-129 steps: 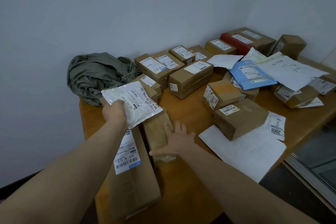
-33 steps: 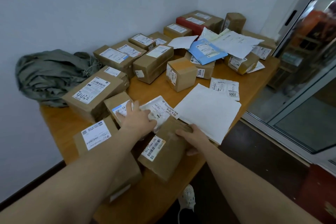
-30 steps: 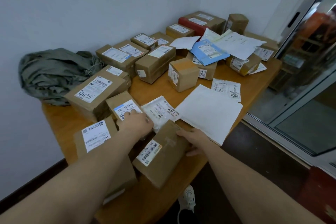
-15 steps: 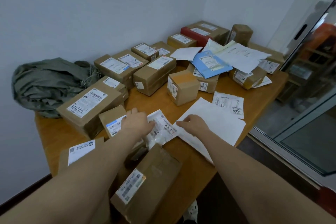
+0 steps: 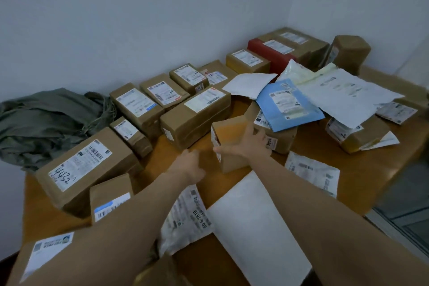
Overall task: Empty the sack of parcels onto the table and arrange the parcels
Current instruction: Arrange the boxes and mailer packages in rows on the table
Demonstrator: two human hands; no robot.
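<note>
The sack (image 5: 46, 121) lies slumped at the desk's (image 5: 362, 169) far-left end — emptied, by the look. Boxes (image 5: 195, 118) line the wall; flat mailers (image 5: 343, 97) sprawl unsorted. The right grip (image 5: 247, 144) spreads over a small box (image 5: 229, 131) — clamped or not, I cannot tell. The left grip (image 5: 189, 165) is slack and empty.

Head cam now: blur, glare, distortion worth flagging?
Head view: dim, flat light, no hard glare; soft throughout, with the left hand and right hand slightly smeared; most print illegible, though the handwritten 4432 on the large box reads; wide-angle stretch toward the bottom edge.
</note>
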